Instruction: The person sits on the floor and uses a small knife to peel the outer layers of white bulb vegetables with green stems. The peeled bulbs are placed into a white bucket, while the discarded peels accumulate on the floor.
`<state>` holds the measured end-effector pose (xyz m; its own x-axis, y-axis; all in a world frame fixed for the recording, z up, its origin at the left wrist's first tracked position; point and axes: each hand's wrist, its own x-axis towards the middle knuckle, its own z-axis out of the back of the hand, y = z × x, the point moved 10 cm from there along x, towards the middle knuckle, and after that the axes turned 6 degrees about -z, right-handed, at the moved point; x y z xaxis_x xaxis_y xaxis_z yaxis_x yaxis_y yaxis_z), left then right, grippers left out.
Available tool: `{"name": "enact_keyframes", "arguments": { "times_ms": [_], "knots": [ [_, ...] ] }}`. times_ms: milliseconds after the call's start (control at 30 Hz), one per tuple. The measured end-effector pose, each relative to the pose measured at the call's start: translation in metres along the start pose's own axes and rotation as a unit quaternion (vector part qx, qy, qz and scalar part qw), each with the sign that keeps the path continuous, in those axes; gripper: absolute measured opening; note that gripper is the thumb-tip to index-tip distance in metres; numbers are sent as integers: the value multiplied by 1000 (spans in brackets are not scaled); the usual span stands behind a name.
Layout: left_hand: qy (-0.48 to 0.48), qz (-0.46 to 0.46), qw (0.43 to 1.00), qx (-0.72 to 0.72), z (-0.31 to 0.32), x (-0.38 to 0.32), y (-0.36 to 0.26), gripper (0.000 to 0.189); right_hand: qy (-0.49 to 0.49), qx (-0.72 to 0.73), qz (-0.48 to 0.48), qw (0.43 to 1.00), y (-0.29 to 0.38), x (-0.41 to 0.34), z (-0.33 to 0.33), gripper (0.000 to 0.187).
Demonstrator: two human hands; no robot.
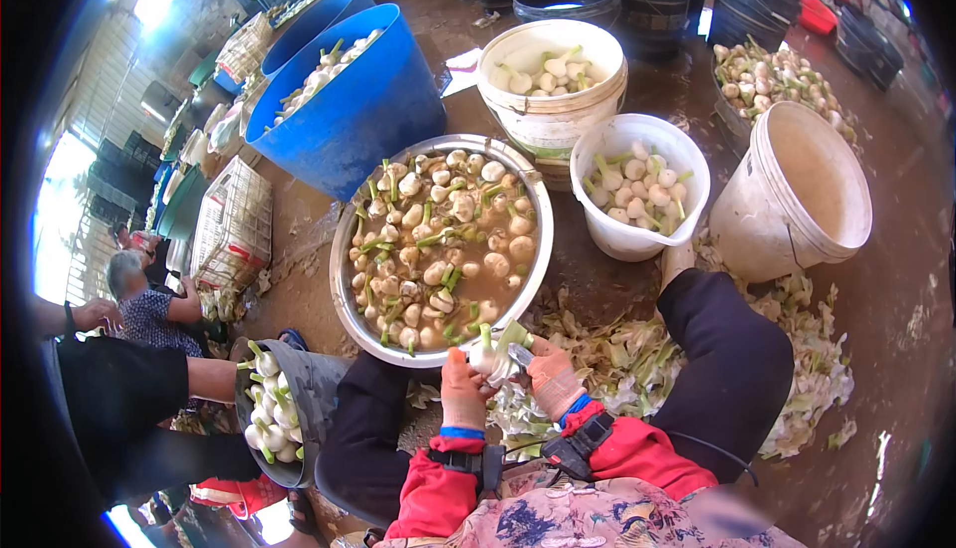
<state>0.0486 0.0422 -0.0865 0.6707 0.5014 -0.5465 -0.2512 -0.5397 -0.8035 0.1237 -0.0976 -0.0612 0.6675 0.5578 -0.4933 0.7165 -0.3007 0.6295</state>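
My left hand (463, 391), in an orange-pink glove, grips a white garlic bulb (484, 356) with a short green stem. My right hand (553, 380), gloved alike, is up against the bulb with what looks like a small knife (520, 356); fingers hide most of it. A loose strip of pale green outer leaf (515, 334) hangs off the bulb by the right fingers. Both hands are just over the near rim of a wide metal basin (545, 249), where several garlic bulbs with cut stems float in brown water.
Peelings (620, 361) cover the floor between my legs. Beyond the basin are a white bucket (493, 111) and a white pail (627, 238), both holding bulbs, and a tilted white bucket (754, 227). A blue tub (358, 107) stands left. People sit left, near a grey bucket (314, 391) of garlic.
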Motion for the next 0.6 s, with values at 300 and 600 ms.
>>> {"name": "enact_keyframes", "arguments": {
  "times_ms": [300,600],
  "knots": [
    [-32,-68,984,-162,5,-9,-24,41,-19,-192,96,976,31,-7,-8,38],
    [-23,34,951,-306,19,-31,-24,55,-29,-545,41,837,15,13,57,47]
  ]
}}
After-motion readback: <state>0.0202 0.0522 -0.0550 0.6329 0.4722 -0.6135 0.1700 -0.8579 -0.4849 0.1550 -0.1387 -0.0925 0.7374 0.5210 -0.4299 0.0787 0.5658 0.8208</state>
